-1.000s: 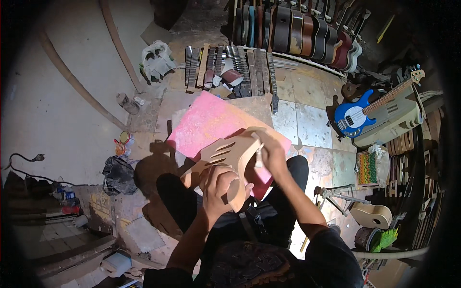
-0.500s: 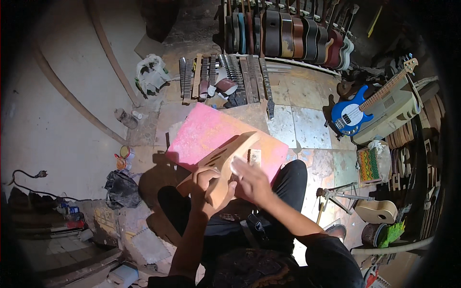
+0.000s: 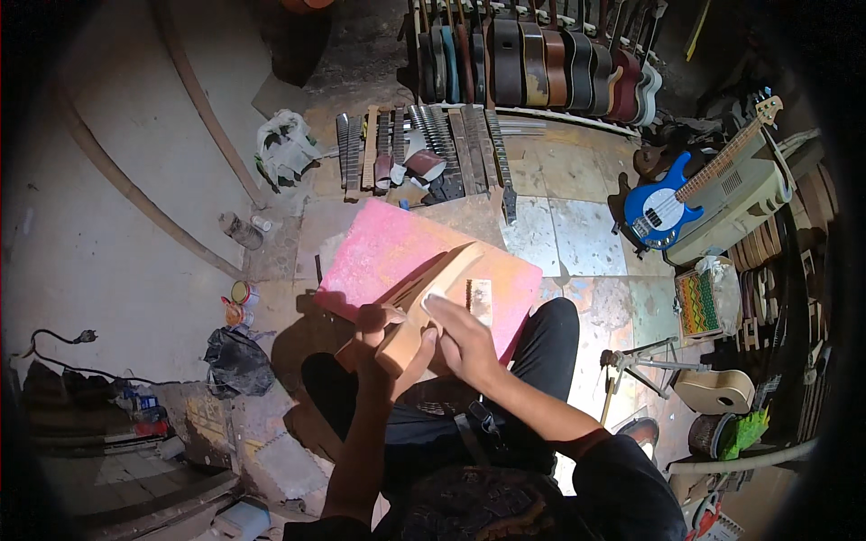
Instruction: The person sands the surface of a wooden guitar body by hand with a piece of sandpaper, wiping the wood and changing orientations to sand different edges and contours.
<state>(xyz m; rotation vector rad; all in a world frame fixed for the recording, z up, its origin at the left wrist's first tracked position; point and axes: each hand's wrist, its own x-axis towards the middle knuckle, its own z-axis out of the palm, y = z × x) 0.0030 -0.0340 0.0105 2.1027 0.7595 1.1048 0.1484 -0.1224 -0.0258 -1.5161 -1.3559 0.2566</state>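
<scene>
The left hand (image 3: pixel 374 326) is gripping the pale wooden guitar neck (image 3: pixel 424 302) from its left side, fingers closed around it, while the right hand (image 3: pixel 465 338) is pressing flat on top, fingers mostly extended. The neck is lying tilted over the person's lap, its far end resting on the pink foam block (image 3: pixel 397 248) on the floor.

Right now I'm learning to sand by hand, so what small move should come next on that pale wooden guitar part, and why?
Probably a short stroke of the right hand along the pale wooden guitar part's upper edge. Its fingertips press something small and light there, seemingly sandpaper, while the left hand braces the piece from below over the pink foam pad.
</scene>
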